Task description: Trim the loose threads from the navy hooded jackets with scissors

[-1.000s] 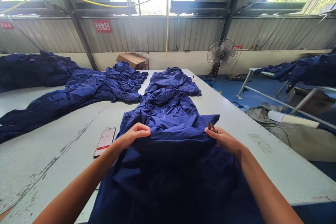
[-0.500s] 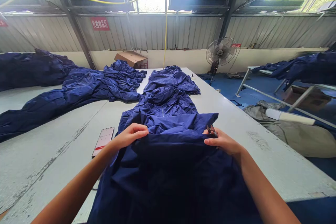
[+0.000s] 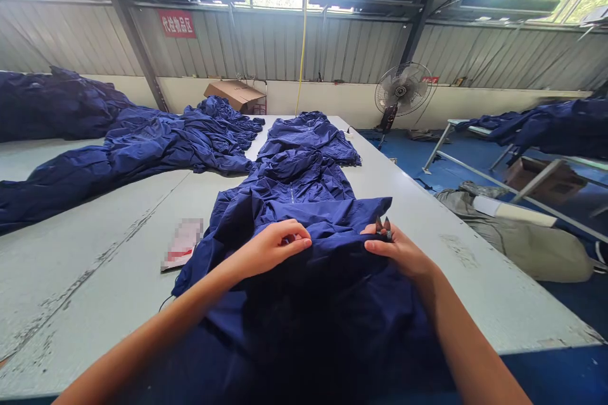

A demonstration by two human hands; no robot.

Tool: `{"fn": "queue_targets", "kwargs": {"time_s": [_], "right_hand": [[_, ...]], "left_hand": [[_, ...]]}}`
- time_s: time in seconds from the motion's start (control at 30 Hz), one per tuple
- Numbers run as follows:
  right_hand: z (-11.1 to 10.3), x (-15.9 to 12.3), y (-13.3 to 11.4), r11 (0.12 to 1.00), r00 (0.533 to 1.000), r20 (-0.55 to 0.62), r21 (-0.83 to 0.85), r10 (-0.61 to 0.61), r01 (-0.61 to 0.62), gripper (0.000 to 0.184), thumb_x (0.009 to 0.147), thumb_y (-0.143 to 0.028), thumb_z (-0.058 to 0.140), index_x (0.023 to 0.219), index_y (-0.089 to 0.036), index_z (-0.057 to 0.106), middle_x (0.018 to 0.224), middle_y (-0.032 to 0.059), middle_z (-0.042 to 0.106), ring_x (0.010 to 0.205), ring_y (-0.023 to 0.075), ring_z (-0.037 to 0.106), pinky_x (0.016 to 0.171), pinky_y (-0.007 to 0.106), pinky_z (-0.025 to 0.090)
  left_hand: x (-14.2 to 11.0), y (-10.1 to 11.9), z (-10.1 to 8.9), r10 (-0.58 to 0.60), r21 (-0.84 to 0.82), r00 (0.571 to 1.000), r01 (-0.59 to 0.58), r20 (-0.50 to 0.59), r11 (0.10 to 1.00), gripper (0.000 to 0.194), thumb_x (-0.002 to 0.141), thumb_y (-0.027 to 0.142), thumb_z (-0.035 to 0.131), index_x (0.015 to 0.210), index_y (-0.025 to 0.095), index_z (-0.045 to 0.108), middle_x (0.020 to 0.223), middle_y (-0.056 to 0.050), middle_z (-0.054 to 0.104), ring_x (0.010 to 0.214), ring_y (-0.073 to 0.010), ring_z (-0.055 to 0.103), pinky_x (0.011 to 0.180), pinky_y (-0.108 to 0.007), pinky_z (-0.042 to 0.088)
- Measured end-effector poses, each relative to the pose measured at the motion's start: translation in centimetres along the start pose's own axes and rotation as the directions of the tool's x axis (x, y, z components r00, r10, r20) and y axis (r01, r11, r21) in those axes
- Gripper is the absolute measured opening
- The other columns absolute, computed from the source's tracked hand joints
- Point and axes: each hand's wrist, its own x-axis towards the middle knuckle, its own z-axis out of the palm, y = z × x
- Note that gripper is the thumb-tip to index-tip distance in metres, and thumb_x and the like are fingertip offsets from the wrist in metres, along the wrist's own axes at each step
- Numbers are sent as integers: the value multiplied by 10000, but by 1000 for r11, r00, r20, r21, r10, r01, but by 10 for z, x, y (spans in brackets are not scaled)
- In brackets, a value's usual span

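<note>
And there, the left hand (image 3: 280, 245) had the cloth (image 3: 332, 304) pinched by its edge, the right hand (image 3: 401, 252) clasping that edge too, snips (image 3: 384, 228) poking up from its fingers; the cloth spread across the table's (image 3: 109, 291) near end, beside the phone (image 3: 184, 242)

white characters 代检物品区 stood on a red sign (image 3: 177, 24), which hung on the corrugated wall (image 3: 209, 44) at upper left, a smaller red label (image 3: 431, 80) by the fan (image 3: 401, 91) at upper right was unreadable, the phone (image 3: 183, 243) screen at left was pixelated
</note>
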Motion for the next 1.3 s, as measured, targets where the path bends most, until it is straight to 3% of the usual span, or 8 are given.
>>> {"fn": "queue_targets", "kwargs": {"time_s": [0.23,0.4,0.57,0.77,0.97,1.07,1.2,1.3], "right_hand": [[3,1,8,995,1000,-10,97,-18,19,514,601,-646,800,740,-187,615,659,-11,530,620,142,471,594,287,372],[7,1,7,984,998,-54,180,19,-9,513,577,-605,835,776,-192,603,631,-31,517,602,131,473,579,272,375],[6,-2,8,995,999,-40,96,15,-11,503,607,-625,808,759,-194,599,629,-20,533,592,140,485,565,280,385],[7,-8,8,999,1000,4,31,-27,27,472,675,-615,771,818,-185,637,712,10,606,654,162,552,612,286,437],[11,-7,-2,997,998,46,-68,-35,38,422,706,-592,753,773,-182,683,678,0,631,628,155,561,601,278,437],[22,-9,-16,967,987,-127,-245,-102,69,391,751,-539,738,912,-182,747,823,41,717,753,203,640,709,316,488],[49,-26,-42,910,838,-409,-353,-360,219,317,858,-473,663,1024,-215,743,1009,66,725,780,191,661,716,310,517],[67,-40,-58,875,869,-219,-318,-443,366,237,856,-424,687,985,-238,758,1081,64,711,821,182,667,696,277,520]], "left_hand": [[-7,16,3,-51,314,990,91,-134,945,309,941,449,505,869,229,709,844,-38,698,774,-203,610,709,-290,417],[-9,21,-2,-123,-5,991,124,61,992,294,928,450,521,887,190,652,785,15,615,718,-145,530,644,-247,392],[-12,20,-8,-136,-222,991,131,-10,966,306,950,466,474,901,184,580,772,33,466,718,-130,407,656,-243,346],[-17,23,-8,-197,-543,980,179,26,820,289,894,491,605,955,209,583,732,51,399,637,-102,340,583,-216,285],[-21,26,-4,-185,-672,980,187,76,716,324,876,422,670,1145,253,608,851,12,566,747,-119,515,668,-216,377],[-24,29,-3,-186,-693,979,192,84,695,327,844,373,717,1133,254,622,922,-1,611,803,-128,560,703,-219,400],[-27,33,-2,-195,-638,979,183,51,748,264,880,359,679,1123,259,643,908,7,616,794,-116,553,708,-212,393],[-28,32,1,-187,-616,982,173,43,768,259,894,365,665,1135,275,645,915,9,625,790,-116,538,697,-208,381]]}}
